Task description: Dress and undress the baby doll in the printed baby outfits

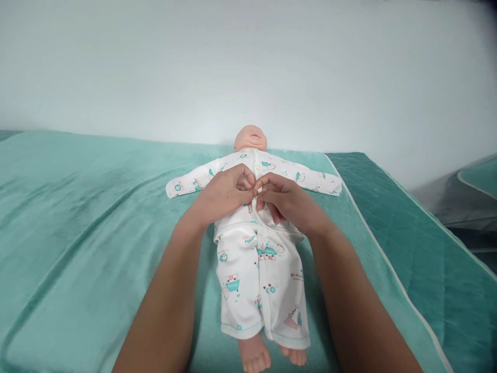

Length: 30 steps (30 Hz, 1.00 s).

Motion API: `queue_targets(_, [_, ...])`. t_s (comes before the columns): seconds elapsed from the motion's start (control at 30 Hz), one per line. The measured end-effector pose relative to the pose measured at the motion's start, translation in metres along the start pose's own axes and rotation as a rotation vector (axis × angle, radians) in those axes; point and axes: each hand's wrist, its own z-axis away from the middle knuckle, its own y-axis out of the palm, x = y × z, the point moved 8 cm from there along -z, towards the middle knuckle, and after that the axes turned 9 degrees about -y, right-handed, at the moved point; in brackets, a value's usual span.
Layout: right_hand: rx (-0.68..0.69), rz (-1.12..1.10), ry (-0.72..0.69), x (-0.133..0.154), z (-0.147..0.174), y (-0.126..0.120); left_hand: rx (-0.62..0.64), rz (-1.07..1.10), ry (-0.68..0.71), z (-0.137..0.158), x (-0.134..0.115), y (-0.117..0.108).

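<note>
A baby doll [250, 137] lies on its back with its feet toward me, arms spread out to both sides. It wears a white printed shirt [233, 226] and matching white trousers [238, 290]. Over the doll's chest, my left hand [229, 189] pinches the shirt's front edge between thumb and fingers. Just beside it, my right hand [281, 197] pinches the other edge of the same front opening, fingertips almost touching the left ones. Whatever small fastening may sit between the fingertips is hidden. Below my hands the shirt front hangs apart a little.
A light green blanket [97, 248] with soft creases lies under the doll. To the right, a darker green quilted cover [419, 248] shows past the blanket's pale edge. A plain white wall [248, 62] rises behind the doll's head. Another green-covered surface [481, 176] stands at far right.
</note>
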Motion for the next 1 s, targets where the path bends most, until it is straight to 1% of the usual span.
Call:
queue_targets(0.3, [0.005,-0.060,0.006,-0.0015,-0.0008,0.0007,-0.021,0.016,0.020,-0.0039,0.0003,0.0011])
queue_targets(0.47, [-0.028,-0.117,0.008,-0.0050,-0.0022,-0.0023,-0.003,0.109,0.044,-0.0076,0.0033,0.0044])
queue_targets(0.63, [-0.046,-0.176,0.044,-0.0082,-0.0026,-0.0032,0.003,0.162,0.046,-0.0086,0.0045,0.0058])
queue_targets(1.0, [-0.051,-0.168,0.043,-0.0055,-0.0016,-0.0010,0.016,0.165,0.026,-0.0068,0.0042,0.0063])
